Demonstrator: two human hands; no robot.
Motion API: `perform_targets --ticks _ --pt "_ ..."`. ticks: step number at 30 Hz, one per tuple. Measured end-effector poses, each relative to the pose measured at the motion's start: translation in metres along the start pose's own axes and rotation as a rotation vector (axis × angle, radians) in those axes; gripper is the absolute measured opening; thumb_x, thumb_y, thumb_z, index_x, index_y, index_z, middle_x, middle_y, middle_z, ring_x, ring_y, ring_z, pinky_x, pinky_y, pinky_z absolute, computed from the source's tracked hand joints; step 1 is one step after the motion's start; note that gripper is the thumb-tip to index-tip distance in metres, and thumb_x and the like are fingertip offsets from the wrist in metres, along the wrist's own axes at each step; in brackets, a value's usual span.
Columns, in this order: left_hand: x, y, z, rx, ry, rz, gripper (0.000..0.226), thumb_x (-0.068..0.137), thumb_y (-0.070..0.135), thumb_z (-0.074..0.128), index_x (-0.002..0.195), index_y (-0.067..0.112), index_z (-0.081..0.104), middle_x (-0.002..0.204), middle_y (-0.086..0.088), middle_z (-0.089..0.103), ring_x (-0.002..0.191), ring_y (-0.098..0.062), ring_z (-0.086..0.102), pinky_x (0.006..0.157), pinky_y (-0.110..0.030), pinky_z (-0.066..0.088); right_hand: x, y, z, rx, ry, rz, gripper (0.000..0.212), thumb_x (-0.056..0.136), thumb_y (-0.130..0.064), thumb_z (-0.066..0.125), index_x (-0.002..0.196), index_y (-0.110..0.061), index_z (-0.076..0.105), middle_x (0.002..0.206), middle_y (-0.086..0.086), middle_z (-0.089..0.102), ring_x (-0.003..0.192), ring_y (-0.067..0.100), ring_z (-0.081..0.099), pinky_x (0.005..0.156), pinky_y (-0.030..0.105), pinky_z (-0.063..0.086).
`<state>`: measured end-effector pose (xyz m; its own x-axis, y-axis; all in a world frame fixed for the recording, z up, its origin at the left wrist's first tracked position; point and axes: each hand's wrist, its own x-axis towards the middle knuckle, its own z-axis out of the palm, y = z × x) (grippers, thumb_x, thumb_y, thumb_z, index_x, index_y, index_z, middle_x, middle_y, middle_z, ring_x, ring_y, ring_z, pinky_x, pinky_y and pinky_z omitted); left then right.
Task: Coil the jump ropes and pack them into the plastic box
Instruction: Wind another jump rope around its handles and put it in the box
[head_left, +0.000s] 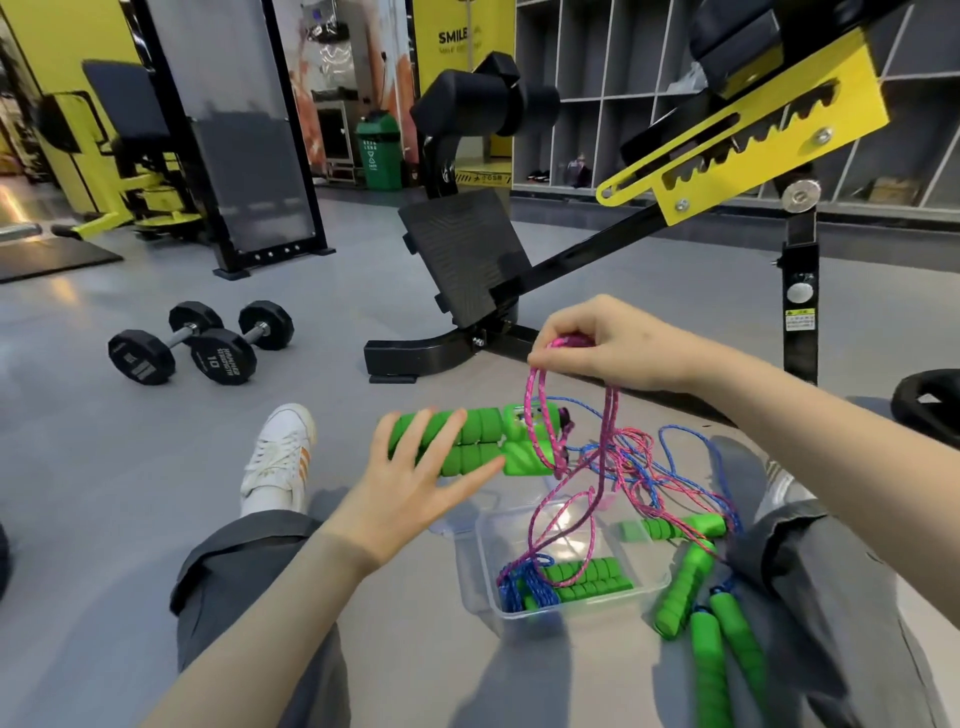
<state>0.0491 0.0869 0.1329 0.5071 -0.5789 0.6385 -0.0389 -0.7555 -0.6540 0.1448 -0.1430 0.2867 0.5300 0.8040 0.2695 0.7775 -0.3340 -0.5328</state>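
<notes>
Left hand (415, 483) splayed, palm against paired green handles (480, 441); right hand (613, 343) raised, pinching pink rope (540, 410).

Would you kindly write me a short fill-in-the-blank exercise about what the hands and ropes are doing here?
1. The right hand pinches loops of the ____ rope.
2. The left hand steadies a pair of ____ handles.
3. One coiled rope already lies in the clear ____.
4. Two black ____ lie on the floor.

Missing words: pink; green; box; dumbbells
</notes>
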Motion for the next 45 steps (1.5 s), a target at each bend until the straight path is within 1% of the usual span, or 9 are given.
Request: perform_targets --ticks 2,9,17,22,26,30,34,36,45 --pt "0.003 -0.001 -0.003 -0.011 0.033 0.016 0.08 0.075 0.007 0.072 0.142 0.032 0.035 0.132 -0.023 0.039 0.111 -0.042 0.046 0.088 -0.057 0.039 0.001 0.005 -0.003 0.128 0.033 0.035 0.014 0.086 -0.022 0.065 0.082 -0.01 0.07 0.074 0.006 0.064 0.061 0.004 0.05 0.062 0.023 0.042" --pt "0.026 -0.001 -0.019 -0.066 0.125 -0.02 0.06 0.09 0.004 0.054 0.14 0.033 0.038 0.131 -0.021 0.038 0.113 -0.039 0.046 0.093 -0.056 0.036 -0.006 0.036 0.016 0.623 0.039 0.244 0.016 0.085 -0.021 0.065 0.087 -0.005 0.065 0.067 0.008 0.048 0.055 0.012 0.042 0.051 0.018 0.038" --pt "0.032 0.002 -0.018 -0.061 0.167 -0.088 0.059 0.092 0.004 0.053 0.14 0.033 0.037 0.13 -0.021 0.039 0.115 -0.039 0.045 0.095 -0.055 0.035 -0.023 0.046 0.062 1.192 0.087 0.373 0.016 0.084 -0.018 0.054 0.088 -0.007 0.065 0.08 0.008 0.07 0.069 0.019 0.068 0.063 0.028 0.056" --pt "0.038 -0.001 -0.019 -0.034 0.193 -0.168 0.048 0.099 0.003 0.04 0.136 0.034 0.042 0.129 -0.021 0.042 0.111 -0.038 0.049 0.09 -0.055 0.04 -0.034 0.054 0.1 0.849 0.337 0.406 0.043 0.097 -0.008 0.039 0.056 -0.012 0.053 0.045 -0.001 0.038 0.038 0.007 0.029 0.053 0.027 0.025" --pt "0.035 0.0 -0.012 0.001 0.077 -0.281 0.056 0.098 -0.003 0.021 0.137 0.031 0.042 0.13 -0.024 0.043 0.108 -0.042 0.051 0.087 -0.056 0.044 -0.041 0.047 0.118 0.634 0.409 0.383 0.033 0.1 -0.018 0.039 0.081 -0.007 0.064 0.048 0.003 0.036 0.041 0.008 0.032 0.044 0.02 0.027" --pt "0.026 0.002 -0.002 0.037 -0.021 -0.35 0.066 0.092 -0.005 0.012 0.139 0.029 0.043 0.129 -0.027 0.045 0.105 -0.044 0.051 0.085 -0.056 0.041 -0.052 0.04 0.121 0.449 0.28 0.284 0.026 0.1 -0.022 0.04 0.098 -0.008 0.063 0.051 -0.003 0.042 0.044 0.003 0.037 0.048 0.016 0.033" --pt "0.015 0.009 0.004 0.058 -0.044 -0.249 0.065 0.085 -0.005 0.032 0.139 0.029 0.043 0.13 -0.027 0.043 0.105 -0.042 0.049 0.084 -0.056 0.041 -0.063 0.041 0.106 0.373 0.081 0.263 0.033 0.097 -0.026 0.047 0.099 0.005 0.058 0.053 -0.003 0.039 0.049 0.01 0.035 0.047 0.018 0.03" --pt "0.008 0.013 0.006 0.049 -0.081 -0.22 0.073 0.076 -0.005 0.037 0.14 0.029 0.04 0.13 -0.027 0.042 0.106 -0.043 0.047 0.085 -0.057 0.041 -0.069 0.043 0.092 0.325 -0.041 0.265 0.028 0.095 -0.029 0.051 0.096 -0.002 0.06 0.057 0.0 0.038 0.049 0.011 0.036 0.047 0.018 0.032" --pt "-0.002 0.019 0.004 0.021 -0.172 -0.216 0.074 0.072 -0.007 0.029 0.137 0.026 0.042 0.129 -0.028 0.041 0.105 -0.043 0.045 0.083 -0.057 0.041 -0.076 0.04 0.034 0.425 -0.293 0.319 0.029 0.089 -0.023 0.063 0.091 0.005 0.057 0.05 0.004 0.052 0.044 0.012 0.053 0.059 0.025 0.042"
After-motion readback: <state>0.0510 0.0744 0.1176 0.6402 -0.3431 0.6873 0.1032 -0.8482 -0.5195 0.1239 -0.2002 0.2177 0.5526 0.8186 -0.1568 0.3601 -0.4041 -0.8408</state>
